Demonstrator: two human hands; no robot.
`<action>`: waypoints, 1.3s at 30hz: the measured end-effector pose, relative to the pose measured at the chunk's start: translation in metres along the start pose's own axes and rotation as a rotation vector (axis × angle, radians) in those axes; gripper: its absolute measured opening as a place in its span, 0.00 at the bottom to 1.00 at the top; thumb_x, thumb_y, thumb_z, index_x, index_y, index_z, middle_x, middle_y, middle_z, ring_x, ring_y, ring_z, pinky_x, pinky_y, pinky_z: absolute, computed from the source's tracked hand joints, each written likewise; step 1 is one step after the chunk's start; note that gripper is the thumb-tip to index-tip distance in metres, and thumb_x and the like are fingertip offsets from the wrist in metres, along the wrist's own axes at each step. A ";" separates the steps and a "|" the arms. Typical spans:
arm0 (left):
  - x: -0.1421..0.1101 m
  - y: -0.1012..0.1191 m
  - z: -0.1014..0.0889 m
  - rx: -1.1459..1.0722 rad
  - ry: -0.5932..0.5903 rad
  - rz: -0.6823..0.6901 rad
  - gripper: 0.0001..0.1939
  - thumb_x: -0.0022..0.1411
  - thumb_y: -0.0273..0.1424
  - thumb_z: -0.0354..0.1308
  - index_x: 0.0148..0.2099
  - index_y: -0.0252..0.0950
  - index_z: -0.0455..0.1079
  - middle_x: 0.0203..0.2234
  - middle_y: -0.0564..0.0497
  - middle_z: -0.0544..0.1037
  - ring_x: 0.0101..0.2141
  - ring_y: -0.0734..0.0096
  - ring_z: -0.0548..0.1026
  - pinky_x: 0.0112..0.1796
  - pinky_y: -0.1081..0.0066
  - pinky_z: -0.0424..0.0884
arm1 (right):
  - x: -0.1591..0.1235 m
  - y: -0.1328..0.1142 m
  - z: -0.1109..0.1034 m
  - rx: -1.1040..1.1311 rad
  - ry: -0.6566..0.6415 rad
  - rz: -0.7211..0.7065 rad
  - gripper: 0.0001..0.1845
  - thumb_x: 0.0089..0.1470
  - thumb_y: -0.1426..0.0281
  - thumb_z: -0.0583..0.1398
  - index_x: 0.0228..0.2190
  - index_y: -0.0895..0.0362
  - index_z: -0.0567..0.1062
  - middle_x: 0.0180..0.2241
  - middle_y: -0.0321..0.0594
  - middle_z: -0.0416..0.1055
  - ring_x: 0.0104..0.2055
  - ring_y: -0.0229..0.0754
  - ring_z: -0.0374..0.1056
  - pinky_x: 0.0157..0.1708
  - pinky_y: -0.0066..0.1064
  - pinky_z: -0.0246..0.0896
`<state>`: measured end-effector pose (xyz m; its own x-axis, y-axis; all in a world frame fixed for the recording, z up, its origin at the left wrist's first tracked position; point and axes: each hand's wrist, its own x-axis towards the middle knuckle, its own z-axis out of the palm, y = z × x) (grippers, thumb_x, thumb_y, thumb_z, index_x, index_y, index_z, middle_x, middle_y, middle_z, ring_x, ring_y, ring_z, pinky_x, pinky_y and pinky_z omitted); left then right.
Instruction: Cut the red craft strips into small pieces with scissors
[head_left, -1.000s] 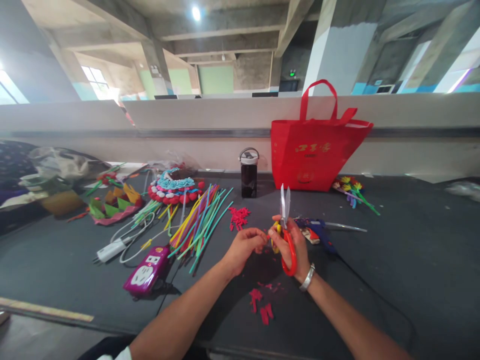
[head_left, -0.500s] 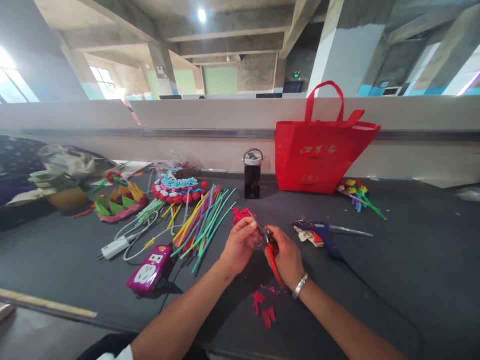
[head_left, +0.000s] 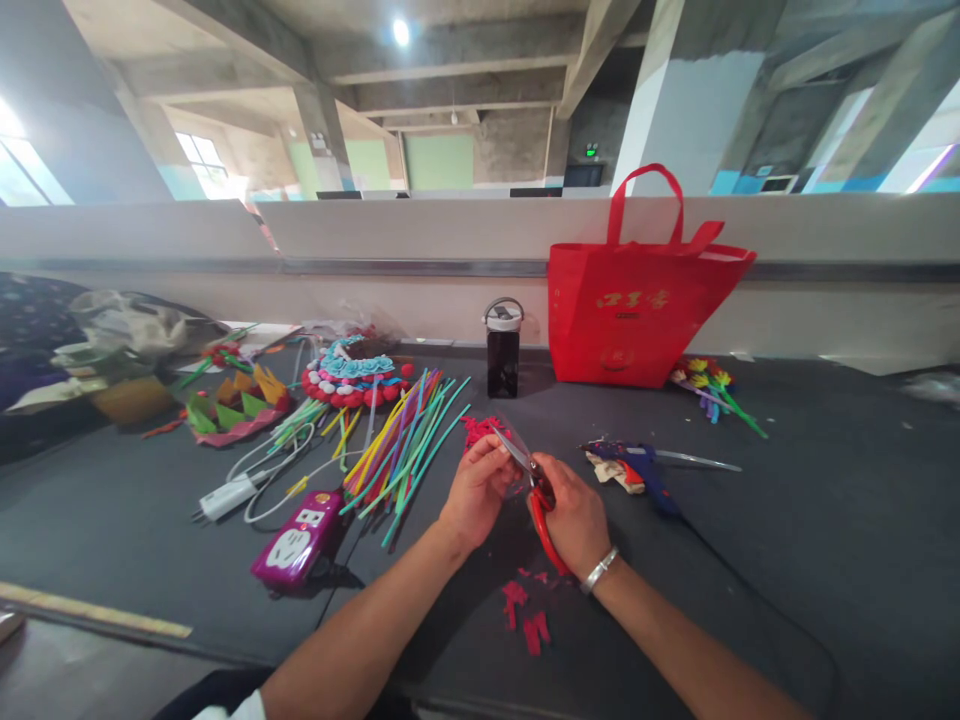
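Observation:
My right hand (head_left: pixel 576 515) is wrapped round the handles of red-handled scissors (head_left: pixel 546 535), their blades slightly apart and pointing up to the left. Beside the blades, my left hand (head_left: pixel 480 492) is closed in a pinch; what its fingers hold is too small and hidden to make out. Just beyond the left fingertips lies a pile of red scraps (head_left: pixel 484 428), partly covered by the hand. More red cut pieces (head_left: pixel 534 630) are scattered on the black table below the scissors.
Colourful pipe cleaners (head_left: pixel 409 440) and a purple power socket (head_left: pixel 296 545) lie to the left, near a white plug (head_left: pixel 229 497). A dark bottle (head_left: pixel 502 350) and red bag (head_left: pixel 637 315) stand at the back. On the right rests a blue glue gun (head_left: pixel 645 470) with a trailing cord.
The scissors' blades have turned and now show wider and more apart beside my left fingertips. Both hands stay nearly in place; the whole view has shifted very slightly.

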<state>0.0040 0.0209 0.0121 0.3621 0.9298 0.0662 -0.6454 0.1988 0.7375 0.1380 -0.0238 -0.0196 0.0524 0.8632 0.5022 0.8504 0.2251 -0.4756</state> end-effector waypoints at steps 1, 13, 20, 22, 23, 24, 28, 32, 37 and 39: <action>0.000 0.000 0.000 -0.010 0.000 0.002 0.09 0.52 0.31 0.66 0.31 0.34 0.69 0.19 0.56 0.67 0.22 0.79 0.64 0.29 0.75 0.63 | 0.000 0.000 0.000 0.002 0.000 0.002 0.24 0.49 0.79 0.56 0.49 0.54 0.69 0.42 0.42 0.75 0.43 0.46 0.72 0.42 0.34 0.66; -0.001 -0.002 -0.001 -0.045 -0.002 -0.009 0.09 0.52 0.30 0.66 0.32 0.34 0.69 0.22 0.55 0.71 0.25 0.77 0.69 0.31 0.74 0.64 | -0.001 0.002 0.004 0.055 0.028 -0.027 0.23 0.49 0.79 0.56 0.48 0.55 0.69 0.40 0.42 0.76 0.41 0.44 0.73 0.40 0.32 0.67; -0.001 -0.001 0.001 -0.053 -0.012 -0.009 0.09 0.52 0.30 0.66 0.31 0.34 0.69 0.23 0.55 0.72 0.25 0.78 0.68 0.31 0.74 0.64 | -0.003 0.007 0.009 0.101 0.041 -0.041 0.23 0.50 0.78 0.56 0.49 0.56 0.69 0.42 0.43 0.76 0.42 0.45 0.73 0.43 0.34 0.67; -0.002 0.000 0.002 -0.053 -0.019 -0.005 0.08 0.52 0.30 0.66 0.31 0.34 0.69 0.22 0.55 0.70 0.24 0.78 0.68 0.30 0.74 0.64 | -0.004 0.008 0.010 0.112 0.042 -0.051 0.23 0.51 0.78 0.56 0.49 0.57 0.69 0.42 0.44 0.75 0.43 0.45 0.73 0.43 0.34 0.67; -0.002 0.000 0.002 -0.053 -0.023 -0.001 0.08 0.52 0.30 0.66 0.31 0.34 0.69 0.21 0.55 0.70 0.24 0.78 0.67 0.30 0.74 0.64 | -0.004 0.008 0.010 0.114 0.041 -0.052 0.23 0.51 0.78 0.55 0.49 0.57 0.69 0.42 0.44 0.75 0.43 0.45 0.73 0.44 0.35 0.67; -0.002 0.000 0.002 -0.051 -0.026 0.000 0.08 0.52 0.30 0.66 0.31 0.34 0.69 0.21 0.56 0.69 0.24 0.78 0.67 0.30 0.74 0.64 | -0.004 0.007 0.010 0.114 0.040 -0.051 0.23 0.51 0.78 0.56 0.50 0.57 0.69 0.42 0.44 0.75 0.43 0.45 0.73 0.44 0.35 0.67; -0.001 -0.001 0.000 -0.045 -0.016 -0.004 0.08 0.52 0.30 0.66 0.31 0.34 0.69 0.23 0.55 0.71 0.25 0.77 0.68 0.31 0.74 0.64 | -0.003 0.004 0.006 0.087 0.015 -0.028 0.22 0.51 0.76 0.56 0.50 0.56 0.69 0.42 0.44 0.75 0.43 0.46 0.72 0.43 0.36 0.67; -0.001 -0.002 -0.001 -0.050 -0.015 -0.004 0.08 0.52 0.29 0.66 0.31 0.34 0.69 0.23 0.54 0.72 0.26 0.77 0.69 0.31 0.74 0.64 | -0.001 0.000 0.003 0.078 0.008 -0.019 0.21 0.52 0.76 0.56 0.48 0.55 0.69 0.42 0.43 0.74 0.43 0.46 0.72 0.43 0.35 0.67; -0.001 -0.003 0.001 -0.069 -0.003 -0.005 0.08 0.51 0.29 0.67 0.31 0.34 0.69 0.20 0.56 0.68 0.23 0.78 0.66 0.30 0.74 0.63 | 0.000 0.001 0.004 0.121 0.029 -0.036 0.21 0.50 0.77 0.56 0.47 0.54 0.69 0.41 0.41 0.75 0.42 0.45 0.72 0.42 0.33 0.67; -0.002 -0.003 0.002 -0.069 -0.002 -0.005 0.08 0.51 0.29 0.67 0.31 0.34 0.69 0.20 0.56 0.68 0.23 0.78 0.66 0.30 0.74 0.63 | -0.001 0.001 0.004 0.141 0.039 -0.045 0.21 0.50 0.77 0.56 0.47 0.55 0.69 0.40 0.41 0.75 0.41 0.44 0.73 0.41 0.32 0.67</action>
<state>0.0064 0.0180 0.0109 0.3669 0.9281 0.0637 -0.6885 0.2249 0.6895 0.1368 -0.0220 -0.0238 0.0386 0.8332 0.5516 0.7707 0.3265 -0.5471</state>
